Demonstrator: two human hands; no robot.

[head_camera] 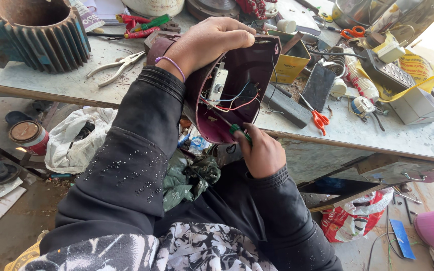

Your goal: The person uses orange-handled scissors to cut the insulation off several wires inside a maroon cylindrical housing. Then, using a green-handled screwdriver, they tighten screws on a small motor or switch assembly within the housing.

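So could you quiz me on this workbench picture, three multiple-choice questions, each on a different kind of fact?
1. Where do the pliers lie?
A. on the bench beside the finned motor housing
B. on the floor
C. inside the shell

2. What colour are the scissors' handles?
A. blue
B. orange
C. white

3. What is the right hand doing?
A. resting empty
B. gripping a green-handled screwdriver
C. holding pliers

Answers: 1 A, they lie on the benchtop; 2 B, the handles are orange; 3 B, its tip points into the maroon shell, steadied by the left hand.

A maroon plastic appliance housing stood tilted on its edge, open side toward the camera, showing red, blue and white wires and a small white component. A green-handled screwdriver reached into its lower rim.
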